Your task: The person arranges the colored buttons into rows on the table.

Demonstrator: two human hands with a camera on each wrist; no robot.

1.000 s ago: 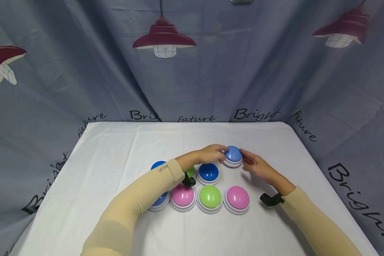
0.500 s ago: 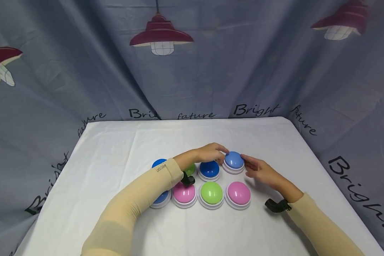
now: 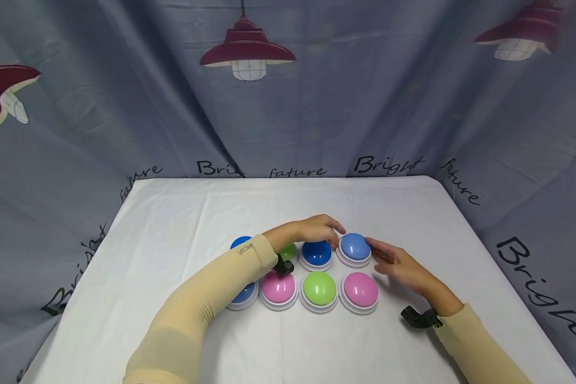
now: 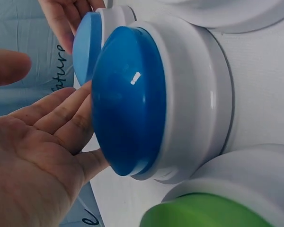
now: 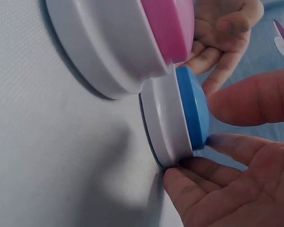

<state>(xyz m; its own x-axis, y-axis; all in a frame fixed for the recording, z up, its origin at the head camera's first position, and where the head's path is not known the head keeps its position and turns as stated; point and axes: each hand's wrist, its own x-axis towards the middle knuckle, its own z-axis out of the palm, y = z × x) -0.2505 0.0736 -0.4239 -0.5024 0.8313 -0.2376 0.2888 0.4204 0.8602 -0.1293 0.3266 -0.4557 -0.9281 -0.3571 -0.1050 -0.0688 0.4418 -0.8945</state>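
Observation:
A light blue dome button (image 3: 355,246) on a white round base stands at the right end of the back row. My left hand (image 3: 317,228) reaches over the row with its fingertips beside the left rear of this button; part of it overlaps the dark blue button (image 3: 316,253) in the head view. My right hand (image 3: 398,264) has extended fingers against the right side of the light blue button, fingertips low at its white base in the right wrist view. In the left wrist view the left palm (image 4: 28,165) faces the dark blue dome, fingers loosely extended.
Nearer the person is a front row: a pink button (image 3: 361,289), a lime green button (image 3: 319,288), another pink button (image 3: 278,287) and a blue one (image 3: 243,293). My left sleeve (image 3: 211,282) partly covers the left buttons. A white cloth table (image 3: 173,213) meets a grey curtain behind.
The light blue button has slid toward the person and into line with the back row, both hands moving alongside it. The other buttons hold their places.

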